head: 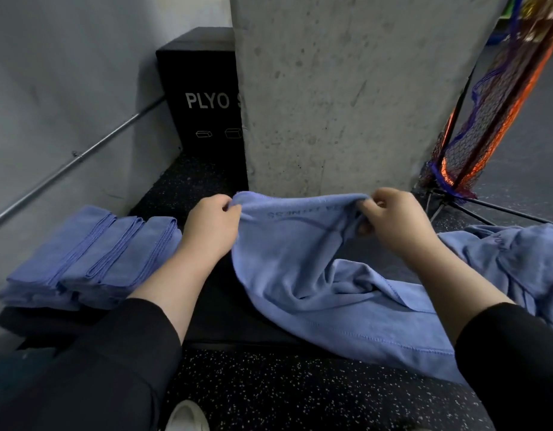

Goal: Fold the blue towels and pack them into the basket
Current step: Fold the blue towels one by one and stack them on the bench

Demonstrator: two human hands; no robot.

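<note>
A blue towel (300,259) hangs stretched between my two hands over a low black bench (219,312). My left hand (211,227) pinches its top left corner. My right hand (396,219) grips the top right corner, fingers curled round the cloth. The towel's lower part drapes crumpled over the bench's front edge toward the floor. Three folded blue towels (91,256) lie side by side at the left end of the bench. A loose heap of unfolded blue towels (518,262) lies at the right. No basket is in view.
A concrete pillar (346,88) stands right behind the towel. A black plyo box (200,98) sits behind it to the left, next to a grey wall with a metal pipe (76,157). An orange and purple net on a black frame (487,119) leans at the right. Speckled rubber floor (300,390) below.
</note>
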